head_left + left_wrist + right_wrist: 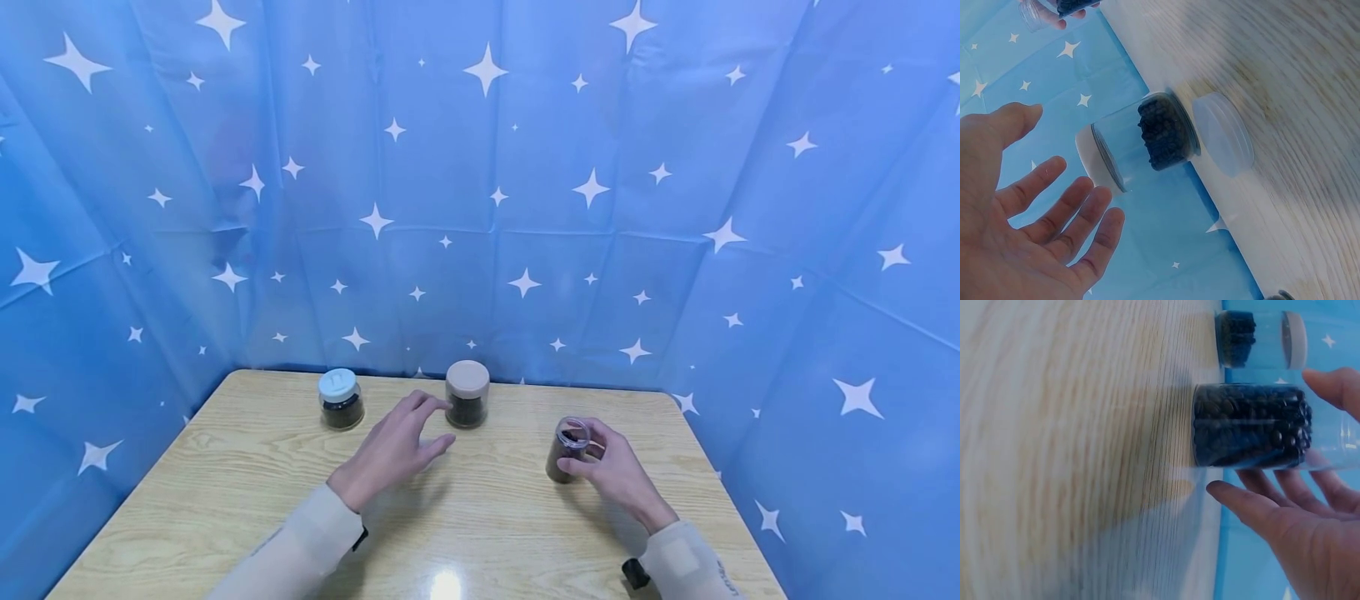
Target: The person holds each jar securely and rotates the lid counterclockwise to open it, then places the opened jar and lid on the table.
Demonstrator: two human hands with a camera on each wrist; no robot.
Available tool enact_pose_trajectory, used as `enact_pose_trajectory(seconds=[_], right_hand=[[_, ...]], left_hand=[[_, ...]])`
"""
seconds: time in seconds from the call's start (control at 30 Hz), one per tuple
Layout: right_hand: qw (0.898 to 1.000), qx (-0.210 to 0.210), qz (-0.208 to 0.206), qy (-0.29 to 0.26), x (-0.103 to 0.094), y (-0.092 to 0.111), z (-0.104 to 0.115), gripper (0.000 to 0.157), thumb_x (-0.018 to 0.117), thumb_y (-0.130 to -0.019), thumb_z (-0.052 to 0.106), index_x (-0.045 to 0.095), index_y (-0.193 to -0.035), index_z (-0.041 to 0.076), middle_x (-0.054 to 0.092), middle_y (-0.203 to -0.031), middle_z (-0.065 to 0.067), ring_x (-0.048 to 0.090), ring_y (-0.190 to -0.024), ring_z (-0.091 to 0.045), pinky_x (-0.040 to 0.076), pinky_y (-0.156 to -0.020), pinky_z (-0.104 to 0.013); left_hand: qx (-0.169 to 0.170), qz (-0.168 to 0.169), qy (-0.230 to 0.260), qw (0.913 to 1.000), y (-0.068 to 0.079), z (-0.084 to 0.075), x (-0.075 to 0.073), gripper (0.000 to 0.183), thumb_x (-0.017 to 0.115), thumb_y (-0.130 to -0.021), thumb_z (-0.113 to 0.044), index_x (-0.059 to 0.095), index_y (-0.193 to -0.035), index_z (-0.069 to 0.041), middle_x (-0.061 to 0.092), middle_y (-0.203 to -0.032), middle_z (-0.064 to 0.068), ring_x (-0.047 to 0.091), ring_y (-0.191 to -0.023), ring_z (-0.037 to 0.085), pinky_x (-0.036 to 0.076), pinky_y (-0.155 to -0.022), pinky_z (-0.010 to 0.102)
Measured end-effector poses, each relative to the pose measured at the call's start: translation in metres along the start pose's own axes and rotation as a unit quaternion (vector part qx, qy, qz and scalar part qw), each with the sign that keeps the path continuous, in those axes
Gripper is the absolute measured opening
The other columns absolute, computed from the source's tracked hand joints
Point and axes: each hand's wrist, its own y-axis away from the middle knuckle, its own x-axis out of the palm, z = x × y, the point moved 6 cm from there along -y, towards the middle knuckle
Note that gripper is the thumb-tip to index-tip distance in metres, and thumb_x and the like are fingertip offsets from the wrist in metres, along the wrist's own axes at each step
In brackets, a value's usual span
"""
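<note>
In the head view, my right hand (611,471) is wrapped around an uncapped clear jar (558,461) of dark beans, thumb on the near side and fingers on the far side. The right wrist view shows the beans (1250,425) filling most of that jar. My left hand (397,446) reaches out with spread fingers and holds nothing. Its fingertips are near a clear jar (467,408) with a pale pink lid (467,377) and dark contents. A translucent round lid (1225,134) lies on the table in front of that jar, hidden behind my left hand in the head view.
A smaller jar (343,410) with a light blue lid (337,384) and dark contents stands at the back left of the wooden table (480,517). Behind the table's far edge hangs a blue curtain (442,183) with white stars.
</note>
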Motion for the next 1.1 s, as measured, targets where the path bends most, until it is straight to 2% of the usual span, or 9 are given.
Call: enact_pose_trajectory(seconds=[0.17,0.27,0.4,0.6,0.83,1.1], right_hand=[[1.0,-0.004,0.013,-0.011,-0.001,0.001,0.001,0.081,0.096,-0.098,0.02,0.057,-0.168,0.013,0.066,-0.164,-0.019,0.064,-0.155,-0.048,0.065,-0.118,-0.049],[1.0,-0.012,0.018,-0.015,-0.002,0.001,0.003,0.085,0.097,-0.098,0.021,0.054,-0.171,0.013,0.063,-0.166,-0.021,0.064,-0.155,-0.049,0.065,-0.118,-0.047],[1.0,-0.027,0.013,-0.001,-0.005,0.003,0.008,0.089,0.097,-0.097,0.024,0.051,-0.173,0.014,0.057,-0.172,-0.023,0.059,-0.158,-0.054,0.059,-0.125,-0.056],[0.996,-0.072,-0.014,0.055,-0.012,0.006,0.022,0.089,0.098,-0.097,0.03,0.053,-0.172,0.013,0.054,-0.177,-0.02,0.053,-0.163,-0.05,0.045,-0.135,-0.07],[0.986,-0.115,-0.044,0.112,-0.017,0.009,0.039,0.089,0.096,-0.098,0.037,0.053,-0.172,0.013,0.055,-0.177,-0.018,0.05,-0.165,-0.05,0.044,-0.134,-0.073],[0.973,-0.151,-0.061,0.163,-0.015,0.009,0.056,0.087,0.096,-0.099,0.038,0.054,-0.173,0.018,0.055,-0.177,-0.015,0.05,-0.165,-0.048,0.043,-0.131,-0.078]], left_hand=[[-0.008,0.001,0.011,0.9999,-0.001,0.0,0.002,0.048,0.086,-0.108,-0.035,0.074,-0.151,-0.017,0.072,-0.147,0.01,0.074,-0.134,0.028,0.066,-0.111,0.051],[-0.012,0.001,0.012,0.9998,-0.001,0.001,0.002,0.048,0.086,-0.108,-0.035,0.074,-0.15,-0.017,0.072,-0.146,0.008,0.073,-0.133,0.028,0.066,-0.11,0.051],[-0.016,-0.003,0.013,0.9998,-0.002,0.002,0.003,0.047,0.087,-0.108,-0.036,0.075,-0.149,-0.016,0.072,-0.146,0.007,0.073,-0.133,0.028,0.066,-0.11,0.051],[-0.025,-0.003,0.01,0.9996,-0.006,0.004,0.004,0.053,0.087,-0.107,-0.039,0.073,-0.151,-0.012,0.072,-0.147,0.011,0.074,-0.134,0.032,0.066,-0.11,0.054],[-0.065,0.002,0.007,0.9978,-0.012,0.012,0.009,0.065,0.086,-0.107,-0.045,0.068,-0.158,-0.01,0.07,-0.152,0.014,0.072,-0.14,0.036,0.064,-0.114,0.058],[-0.108,0.008,0.037,0.9934,-0.019,0.022,0.016,0.079,0.088,-0.105,-0.049,0.058,-0.167,-0.008,0.066,-0.161,0.018,0.068,-0.146,0.04,0.062,-0.117,0.062]])
